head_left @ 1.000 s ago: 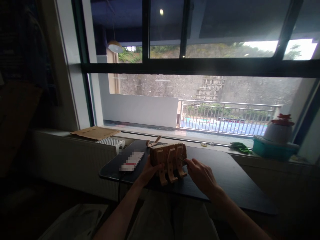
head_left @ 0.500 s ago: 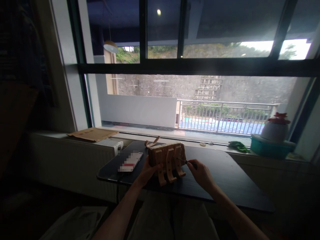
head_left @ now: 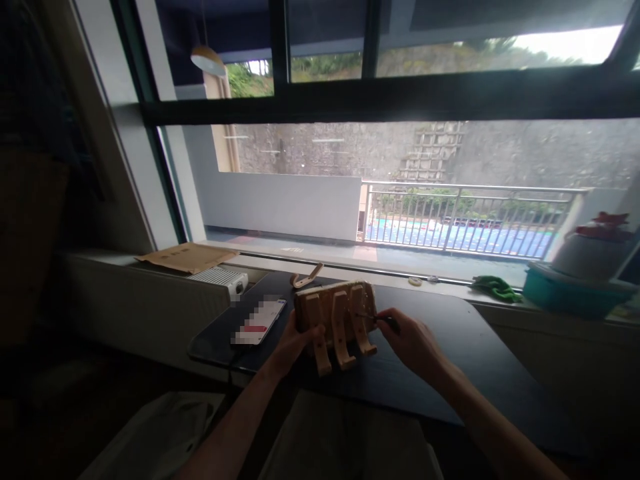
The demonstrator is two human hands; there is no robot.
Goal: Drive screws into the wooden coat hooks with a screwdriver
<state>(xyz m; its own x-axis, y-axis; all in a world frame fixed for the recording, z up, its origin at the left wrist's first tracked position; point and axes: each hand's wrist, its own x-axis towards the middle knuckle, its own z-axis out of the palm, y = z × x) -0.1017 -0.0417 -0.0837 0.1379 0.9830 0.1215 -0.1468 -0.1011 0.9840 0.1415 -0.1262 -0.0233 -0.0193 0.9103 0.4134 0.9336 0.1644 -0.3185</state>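
Note:
A brown board (head_left: 327,305) with a pale edge is propped up over the table, and three curved wooden hooks (head_left: 341,327) stand out on its face. My left hand (head_left: 295,340) grips its left side, the thumb pressed on the leftmost hook. In my right hand (head_left: 407,337) is a screwdriver (head_left: 387,321) with a dark handle; its thin shaft points left to the rightmost hook. Whether the tip sits in a screw is too small to tell. Behind the board a loose wooden hook (head_left: 307,276) lies on the table.
A phone (head_left: 261,322) lies left on the dark table (head_left: 440,360), a cable beside it. Along the sill are a brown envelope (head_left: 185,257), a tape roll (head_left: 415,281), a green cloth (head_left: 496,288) and a teal box (head_left: 575,293) under a white container. A window stands behind.
The view has shifted, with the window and sill higher and spread wider. Both hands keep their holds, and the screwdriver still points at the rightmost hook.

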